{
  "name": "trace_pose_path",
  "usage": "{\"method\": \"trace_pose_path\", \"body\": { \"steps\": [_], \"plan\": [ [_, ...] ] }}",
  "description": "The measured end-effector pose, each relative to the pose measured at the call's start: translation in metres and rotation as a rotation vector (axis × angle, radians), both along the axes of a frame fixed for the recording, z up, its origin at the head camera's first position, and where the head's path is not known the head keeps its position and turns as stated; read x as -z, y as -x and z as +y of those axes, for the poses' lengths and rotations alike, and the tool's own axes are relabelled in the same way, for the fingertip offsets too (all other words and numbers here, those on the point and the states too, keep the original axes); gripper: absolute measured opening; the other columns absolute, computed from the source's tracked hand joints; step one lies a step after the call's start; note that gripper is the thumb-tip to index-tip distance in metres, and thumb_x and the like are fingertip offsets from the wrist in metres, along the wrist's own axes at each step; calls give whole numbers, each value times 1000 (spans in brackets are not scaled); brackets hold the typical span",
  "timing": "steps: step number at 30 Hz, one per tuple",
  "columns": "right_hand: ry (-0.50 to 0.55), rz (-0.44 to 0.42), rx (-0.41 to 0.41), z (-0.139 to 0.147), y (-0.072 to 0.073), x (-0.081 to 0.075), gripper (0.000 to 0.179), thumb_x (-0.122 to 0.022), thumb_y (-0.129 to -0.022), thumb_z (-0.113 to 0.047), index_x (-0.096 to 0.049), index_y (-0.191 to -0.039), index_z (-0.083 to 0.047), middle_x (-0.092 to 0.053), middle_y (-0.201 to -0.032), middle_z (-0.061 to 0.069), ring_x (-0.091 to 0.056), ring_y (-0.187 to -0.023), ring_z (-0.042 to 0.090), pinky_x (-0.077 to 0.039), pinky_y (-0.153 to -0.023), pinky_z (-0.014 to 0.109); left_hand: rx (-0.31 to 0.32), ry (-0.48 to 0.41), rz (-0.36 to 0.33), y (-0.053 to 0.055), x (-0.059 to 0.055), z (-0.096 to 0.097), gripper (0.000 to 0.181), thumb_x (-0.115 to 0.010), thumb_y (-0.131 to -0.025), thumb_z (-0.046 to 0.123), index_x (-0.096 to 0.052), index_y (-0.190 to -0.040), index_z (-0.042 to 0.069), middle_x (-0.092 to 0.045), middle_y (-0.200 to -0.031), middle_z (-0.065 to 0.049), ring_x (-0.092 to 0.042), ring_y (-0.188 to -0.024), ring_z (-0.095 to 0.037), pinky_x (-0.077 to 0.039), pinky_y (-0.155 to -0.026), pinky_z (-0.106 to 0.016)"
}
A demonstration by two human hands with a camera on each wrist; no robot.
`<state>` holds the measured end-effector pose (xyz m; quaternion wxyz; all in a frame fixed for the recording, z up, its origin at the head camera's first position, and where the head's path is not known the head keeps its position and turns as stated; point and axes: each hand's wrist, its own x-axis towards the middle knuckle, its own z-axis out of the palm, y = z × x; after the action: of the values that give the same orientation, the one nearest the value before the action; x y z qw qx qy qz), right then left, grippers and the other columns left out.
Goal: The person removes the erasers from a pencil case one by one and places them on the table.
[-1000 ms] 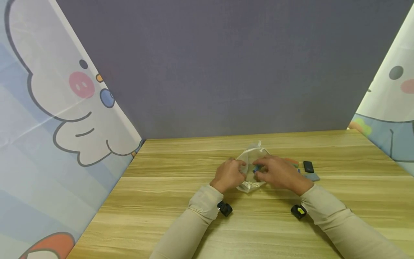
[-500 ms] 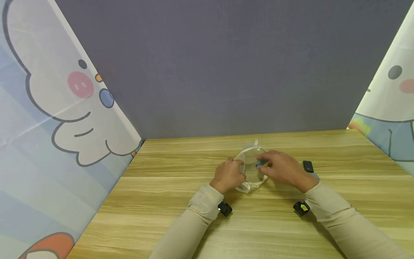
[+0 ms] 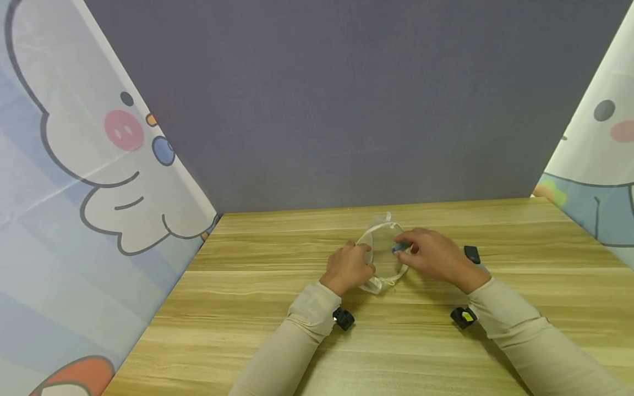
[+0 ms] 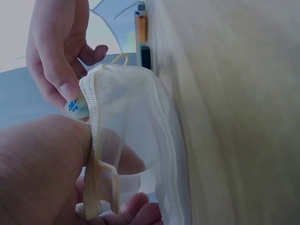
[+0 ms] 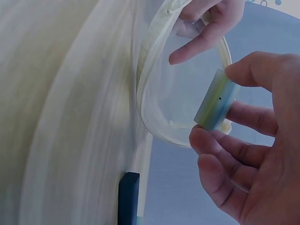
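Note:
A white mesh drawstring bag (image 3: 383, 256) stands on the table with its round mouth facing up. My left hand (image 3: 348, 268) grips the near-left part of its rim, and some fingers show through the mesh in the left wrist view. Over the right side of the mouth, my right hand (image 3: 433, 257) pinches a small blue-green striped block (image 5: 217, 99), possibly an eraser. The block's end (image 4: 77, 107) shows a blue pattern in the left wrist view. Thumb and fingertips hold it by its edges, beside the rim.
To the right of my right hand lies a small black flat object (image 3: 472, 254). A grey-blue item (image 3: 482, 268) is partly hidden by my wrist. An orange item (image 4: 142, 27) appears beyond the bag in the left wrist view. A dark upright panel (image 3: 346, 110) closes the table's back.
My right hand has drawn back up and slightly right with the block. The bag and my left hand have shifted slightly left. My right hand now covers the orange item in the head view.

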<state>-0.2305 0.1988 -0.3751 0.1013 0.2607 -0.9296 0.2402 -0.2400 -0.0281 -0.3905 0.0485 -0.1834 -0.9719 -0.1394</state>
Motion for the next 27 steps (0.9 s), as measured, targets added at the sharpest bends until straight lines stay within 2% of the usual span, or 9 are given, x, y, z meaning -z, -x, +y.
{"method": "trace_pose_path", "body": {
  "steps": [9,18,24,27],
  "plan": [
    [13,-14,24,5,0,-6,35,-67,-97,-33,-70,-123,-10,-69,-108,0,-65,-85,14,-54,-69,38,-21,26,23,0,-2,-1,43,-68,-88,25,-69,-130,17,-65,-111,-10,-60,-69,-22,-47,-52,-36],
    [12,4,46,13,2,-11,33,-67,-97,-32,-71,-123,-11,-69,-109,1,-66,-86,15,-55,-70,40,-27,51,183,1,0,-2,37,-67,-84,18,-74,-120,13,-63,-98,-10,-63,-70,-25,-48,-49,-38],
    [13,-4,61,22,1,-16,38,-64,-99,-37,-69,-125,-10,-69,-113,4,-67,-88,17,-56,-72,43,-7,64,233,0,0,0,46,-65,-91,24,-64,-136,14,-64,-104,-13,-60,-61,-22,-45,-45,-36],
    [21,-14,68,27,1,-19,39,-63,-100,-39,-68,-126,-10,-69,-112,5,-67,-88,17,-56,-73,44,19,84,262,-1,0,1,52,-63,-94,28,-56,-144,16,-65,-103,-15,-55,-51,-21,-41,-39,-34]
  ]
}}
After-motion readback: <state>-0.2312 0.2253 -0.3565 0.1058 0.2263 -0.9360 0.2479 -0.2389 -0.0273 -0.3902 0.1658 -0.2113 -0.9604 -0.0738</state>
